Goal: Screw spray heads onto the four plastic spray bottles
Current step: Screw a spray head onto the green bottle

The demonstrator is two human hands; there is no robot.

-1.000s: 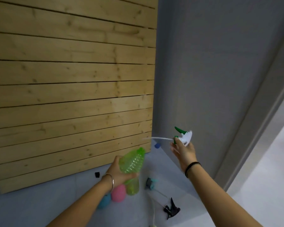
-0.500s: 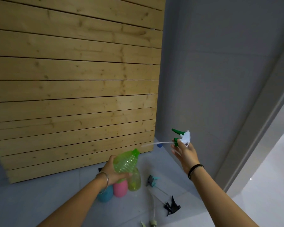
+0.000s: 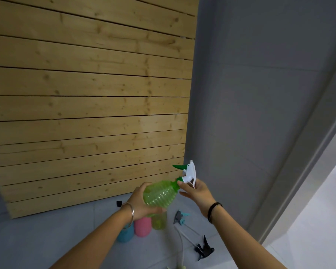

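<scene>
Left hand (image 3: 142, 200) grips green bottle (image 3: 160, 194) tilted, neck toward right hand (image 3: 195, 191), which pinches white-green spray head (image 3: 188, 174) at neck so I can thread it; seating probably started, view unclear.

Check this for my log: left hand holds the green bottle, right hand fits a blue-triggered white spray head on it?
No: the head view shows a green trigger. The left hand holds the green bottle; the right hand fits the white spray head on it.

Spray head (image 3: 189, 172) on green bottle (image 3: 159, 195)
</scene>
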